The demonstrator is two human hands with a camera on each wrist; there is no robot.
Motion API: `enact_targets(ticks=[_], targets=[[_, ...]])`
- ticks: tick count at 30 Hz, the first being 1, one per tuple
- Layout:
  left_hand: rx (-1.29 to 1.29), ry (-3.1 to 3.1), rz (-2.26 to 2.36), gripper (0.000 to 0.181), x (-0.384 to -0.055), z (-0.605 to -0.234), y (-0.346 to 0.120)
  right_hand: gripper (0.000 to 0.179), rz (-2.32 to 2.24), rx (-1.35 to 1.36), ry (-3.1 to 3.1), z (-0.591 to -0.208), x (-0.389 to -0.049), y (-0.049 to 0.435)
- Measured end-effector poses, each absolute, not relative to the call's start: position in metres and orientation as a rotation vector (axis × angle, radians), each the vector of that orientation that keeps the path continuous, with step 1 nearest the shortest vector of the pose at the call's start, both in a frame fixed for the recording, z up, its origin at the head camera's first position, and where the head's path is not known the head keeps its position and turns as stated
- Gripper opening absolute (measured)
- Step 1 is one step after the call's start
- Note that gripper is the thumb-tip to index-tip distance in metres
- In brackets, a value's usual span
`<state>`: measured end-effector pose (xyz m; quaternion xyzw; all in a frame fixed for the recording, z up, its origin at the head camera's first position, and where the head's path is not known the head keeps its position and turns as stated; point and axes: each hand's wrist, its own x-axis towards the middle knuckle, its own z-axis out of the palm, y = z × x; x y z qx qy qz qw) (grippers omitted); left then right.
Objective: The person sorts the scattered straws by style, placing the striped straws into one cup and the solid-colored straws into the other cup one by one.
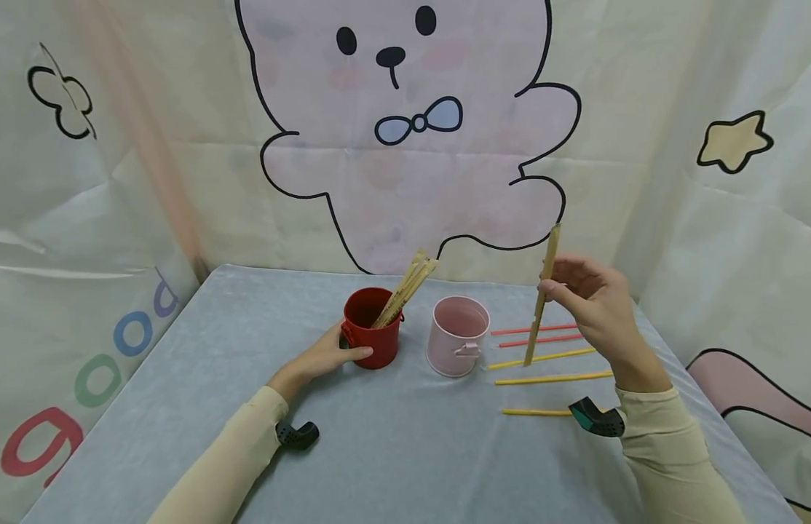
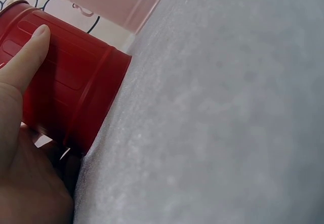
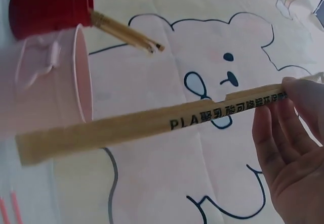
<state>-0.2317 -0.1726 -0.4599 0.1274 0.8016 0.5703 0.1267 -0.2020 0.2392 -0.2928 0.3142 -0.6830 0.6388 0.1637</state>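
My left hand point(image 1: 322, 354) grips a small red bucket point(image 1: 381, 348) on the table, with the thumb along its front wall; the left wrist view shows the fingers behind it, partly hidden. Several paper-wrapped straws point(image 1: 408, 285) lean out of this bucket toward the right. In my right hand point(image 1: 595, 300), thumb and fingertips pinch one brown paper-wrapped straw point(image 3: 111, 133) by its upper part. Dark printing beginning with "PLA" runs along the wrapper. It stands nearly upright in the head view, its lower end over the loose straws right of the pink bucket point(image 1: 443, 353).
Two red straws point(image 1: 523, 343) and several yellow straws point(image 1: 543, 380) lie roughly parallel on the grey-blue cloth point(image 1: 405, 466), to the right of the pink bucket. A printed curtain point(image 1: 202, 131) with a bear hangs behind the table. Black wrist devices point(image 1: 299, 435) sit at both cuffs.
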Motion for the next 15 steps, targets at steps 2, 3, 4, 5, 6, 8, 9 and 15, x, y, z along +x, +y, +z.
enact_targets(ticks=[2, 3, 4, 5, 6, 8, 9, 15], targets=[[0.373, 2.333, 1.660, 0.081, -0.232, -0.459, -0.173, 0.027, 1.884, 0.904, -1.900, -0.290, -0.205, 0.231], [0.374, 2.332, 1.658, 0.081, -0.232, -0.459, -0.173, 0.027, 1.917, 0.918, -1.873, -0.289, -0.206, 0.228], [0.372, 2.331, 1.657, 0.081, -0.232, -0.459, -0.173, 0.027, 1.935, 0.924, -1.856, -0.289, -0.208, 0.224], [0.371, 2.331, 1.655, 0.081, -0.232, -0.459, -0.172, 0.026, 1.946, 0.928, -1.842, -0.288, -0.209, 0.221], [0.371, 2.332, 1.651, 0.081, -0.232, -0.459, -0.172, 0.026, 1.974, 0.945, -1.812, -0.288, -0.210, 0.219], [0.369, 2.333, 1.646, 0.081, -0.232, -0.459, -0.172, 0.025, 1.998, 0.943, -1.781, -0.287, -0.211, 0.213], [0.367, 2.332, 1.645, 0.081, -0.231, -0.459, -0.172, 0.025, 2.007, 0.934, -1.767, -0.286, -0.212, 0.209], [0.361, 2.335, 1.645, 0.081, -0.232, -0.459, -0.173, 0.026, 2.110, 0.887, -1.622, -0.279, -0.218, 0.182]])
